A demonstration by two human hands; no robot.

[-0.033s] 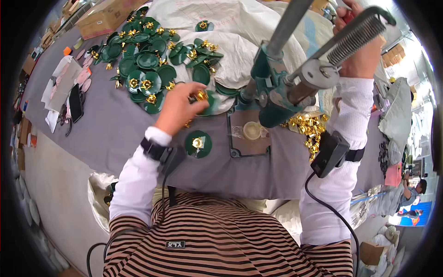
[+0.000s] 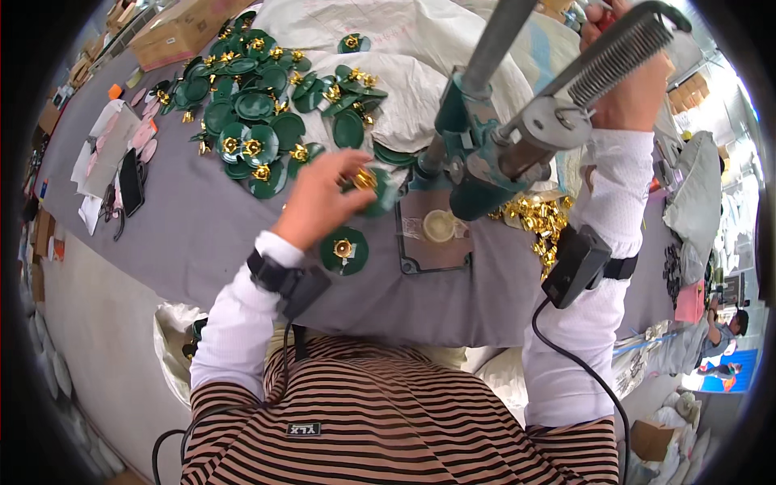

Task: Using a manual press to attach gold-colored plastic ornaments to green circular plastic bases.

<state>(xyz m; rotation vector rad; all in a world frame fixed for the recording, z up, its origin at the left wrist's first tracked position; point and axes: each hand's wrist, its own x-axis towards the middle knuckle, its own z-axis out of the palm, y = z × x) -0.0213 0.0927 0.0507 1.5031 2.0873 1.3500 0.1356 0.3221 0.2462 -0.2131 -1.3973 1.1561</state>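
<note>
Left hand [image 2: 325, 198], centre of frame: thumb and fingers pinch a gold fitting [image 2: 365, 179] on a blurred green disc [image 2: 383, 196]; hand and piece now sit slightly farther right and lower than in the earlier frame. Right hand [image 2: 626, 95], upper right: fingers wrap the red handle [image 2: 606, 18], partly behind the spring [image 2: 624, 63]; position essentially unchanged. Second disc [image 2: 344, 251] lies left of the base plate [image 2: 436, 255], lower centre, unmoved. Disc pile [image 2: 252, 105]: upper left.

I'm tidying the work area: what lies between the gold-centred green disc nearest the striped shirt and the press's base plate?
Just bare grey cloth, seen in the head view, separates that green disc from the base plate.
</note>
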